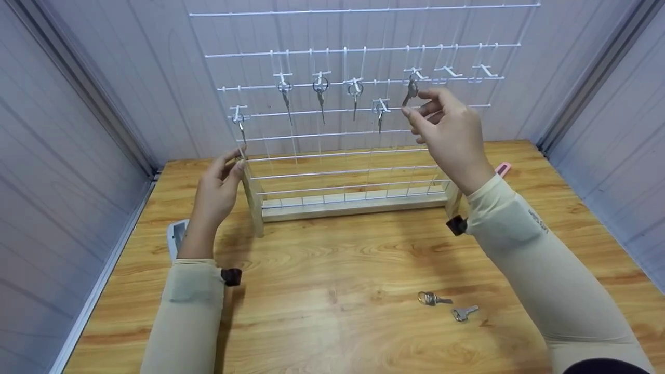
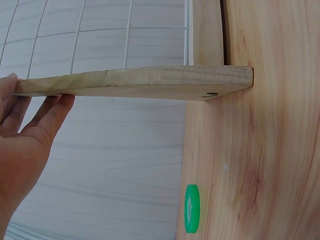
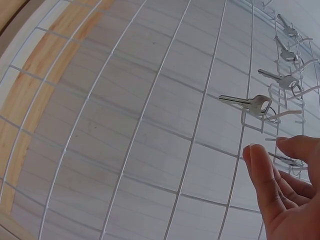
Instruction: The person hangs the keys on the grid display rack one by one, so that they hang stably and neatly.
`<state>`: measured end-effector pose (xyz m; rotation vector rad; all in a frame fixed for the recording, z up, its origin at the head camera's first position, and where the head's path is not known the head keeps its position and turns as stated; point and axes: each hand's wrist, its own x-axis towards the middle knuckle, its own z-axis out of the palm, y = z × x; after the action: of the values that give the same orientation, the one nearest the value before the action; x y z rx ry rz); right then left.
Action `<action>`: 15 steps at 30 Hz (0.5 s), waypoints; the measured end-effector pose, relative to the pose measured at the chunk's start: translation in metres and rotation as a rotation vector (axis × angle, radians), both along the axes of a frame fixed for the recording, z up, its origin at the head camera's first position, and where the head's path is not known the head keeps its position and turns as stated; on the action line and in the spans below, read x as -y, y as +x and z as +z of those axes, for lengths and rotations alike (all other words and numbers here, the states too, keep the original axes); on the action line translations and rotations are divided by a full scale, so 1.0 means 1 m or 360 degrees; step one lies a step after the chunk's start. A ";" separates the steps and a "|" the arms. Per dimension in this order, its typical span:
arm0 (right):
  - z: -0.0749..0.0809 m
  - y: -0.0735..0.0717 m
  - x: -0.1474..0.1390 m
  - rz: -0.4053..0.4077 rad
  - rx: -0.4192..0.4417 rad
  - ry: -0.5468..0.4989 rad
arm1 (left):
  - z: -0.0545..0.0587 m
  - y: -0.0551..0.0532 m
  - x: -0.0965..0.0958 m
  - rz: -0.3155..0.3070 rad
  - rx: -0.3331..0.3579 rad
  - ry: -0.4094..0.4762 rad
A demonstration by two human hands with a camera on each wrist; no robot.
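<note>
A white wire grid rack (image 1: 358,170) stands on a wooden base between two wooden uprights. My left hand (image 1: 215,192) grips the upper end of the left upright (image 2: 150,80) between thumb and fingers. Several keys hang by rings from the rack's white hooks, among them one key (image 1: 320,96) left of centre. At the right, my right hand (image 1: 454,130) surrounds another hanging key (image 1: 412,88), its thumb and fingertips near the blade. In the right wrist view a gap shows between thumb and forefinger, with that key (image 3: 287,160) visible behind it.
Two keys lie on the wooden table at front right: a ringed key (image 1: 430,298) and a second key (image 1: 464,313). Two bare hooks (image 1: 449,71) are right of my right hand. A pale grey object (image 1: 176,234), a pink-edged item (image 1: 502,169) and a green ring (image 2: 192,209) lie around the rack.
</note>
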<state>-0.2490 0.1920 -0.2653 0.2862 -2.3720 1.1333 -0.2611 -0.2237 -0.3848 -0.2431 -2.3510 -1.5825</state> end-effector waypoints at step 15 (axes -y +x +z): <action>-0.030 0.048 -0.011 0.0118 0.0021 0.0084 | -0.002 0.002 0.003 0.0014 0.0011 -0.0018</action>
<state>-0.2008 0.2030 -0.2949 0.3885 -2.4236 1.1105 -0.2594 -0.2268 -0.3864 -0.2295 -2.3638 -1.5688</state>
